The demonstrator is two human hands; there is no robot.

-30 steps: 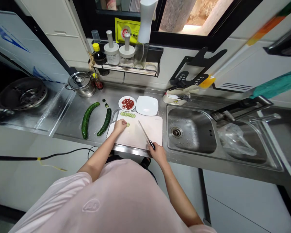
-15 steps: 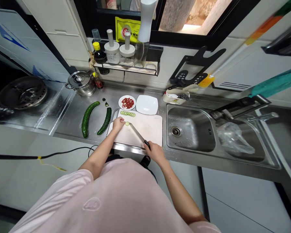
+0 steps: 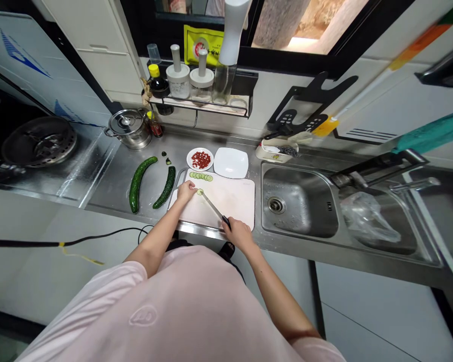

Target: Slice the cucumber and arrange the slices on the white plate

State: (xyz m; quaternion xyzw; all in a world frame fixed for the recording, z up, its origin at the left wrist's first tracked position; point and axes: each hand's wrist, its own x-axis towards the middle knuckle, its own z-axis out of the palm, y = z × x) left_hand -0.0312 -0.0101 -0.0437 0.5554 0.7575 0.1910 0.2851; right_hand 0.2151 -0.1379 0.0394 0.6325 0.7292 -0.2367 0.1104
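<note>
While the right hand (image 3: pixel 238 233) clasps a knife (image 3: pixel 212 205), the left hand (image 3: pixel 186 192) lies at nine o'clock from a cucumber slice (image 3: pixel 200 192); its fingers' opening and hold are unclear.

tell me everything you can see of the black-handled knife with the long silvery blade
The black-handled knife with the long silvery blade has a slim, straight blade that looks like metal and a short visible stretch of dark handle. The bare right hand grips the handle. The blade slants forward and left over the white rectangular cutting board, its tip at the round pale-green slice; whether it touches slice or board is unclear.
</note>
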